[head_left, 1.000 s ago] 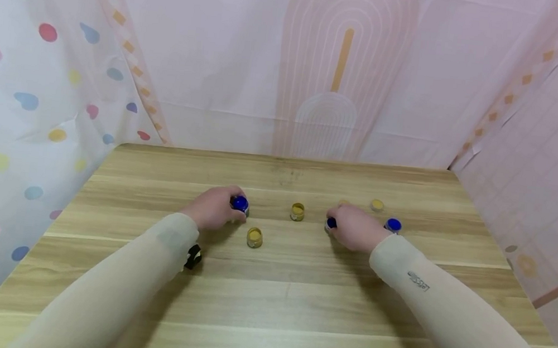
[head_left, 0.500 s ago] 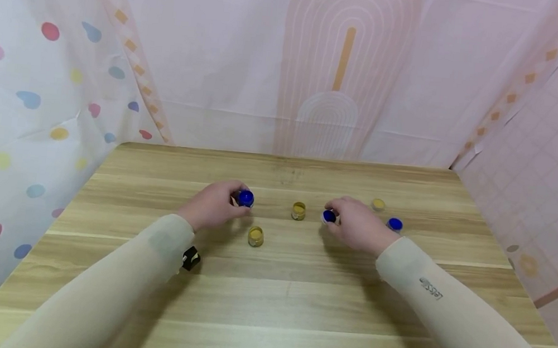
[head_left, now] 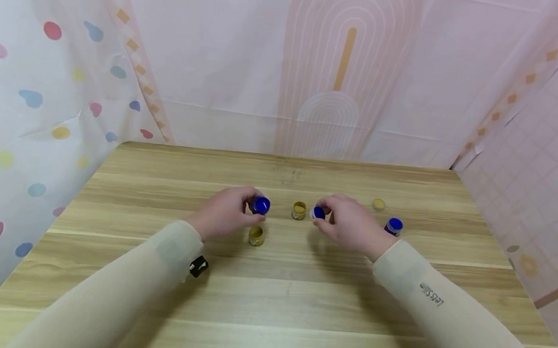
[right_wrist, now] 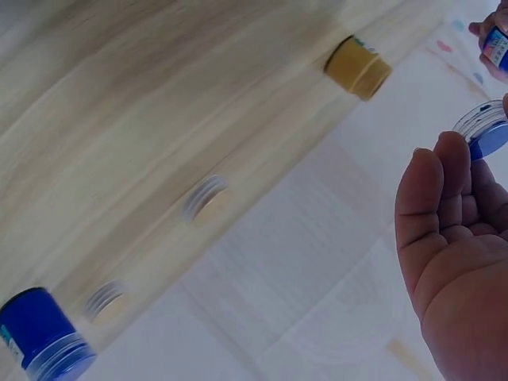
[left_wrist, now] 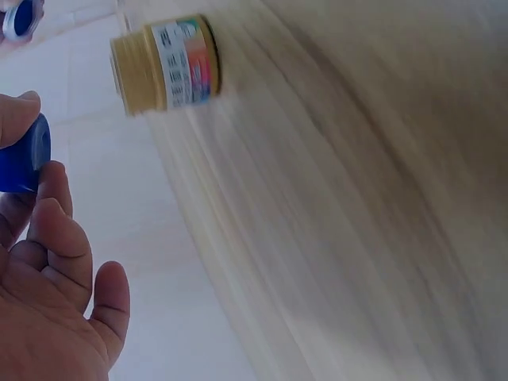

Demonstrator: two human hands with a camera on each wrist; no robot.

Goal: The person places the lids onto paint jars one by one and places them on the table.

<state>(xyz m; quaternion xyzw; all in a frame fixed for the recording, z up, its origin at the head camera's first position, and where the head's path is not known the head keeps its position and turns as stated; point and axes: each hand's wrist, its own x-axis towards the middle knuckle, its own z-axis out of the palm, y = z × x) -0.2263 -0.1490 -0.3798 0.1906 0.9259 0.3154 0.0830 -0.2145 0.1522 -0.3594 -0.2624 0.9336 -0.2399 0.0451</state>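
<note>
My left hand [head_left: 225,211] holds a blue paint jar [head_left: 261,206] with its mouth uncovered, thumb and fingers around its side. In the left wrist view the same blue jar [left_wrist: 24,159] is partly cut off by the frame edge. A clear lid [head_left: 318,213] with blue paint inside is pinched in my right hand [head_left: 350,223]; the right wrist view shows this lid [right_wrist: 482,131] at the fingertips. Jar and lid are apart. Between the hands stands an uncapped yellow paint jar [head_left: 299,210], and a second yellow jar [head_left: 256,236] stands nearer, just below the left hand.
Behind the right wrist stands another blue jar [head_left: 394,226], capped with a clear lid. A loose yellow-stained lid [head_left: 379,204] lies farther back; the right wrist view shows another lid [right_wrist: 206,198] on the wooden table [head_left: 271,308]. A small black item [head_left: 199,266] is at the left wrist.
My left hand has moved right with the blue jar. My right hand has moved left with the lid, bringing the two closer together. The yellow jars have stayed put.
</note>
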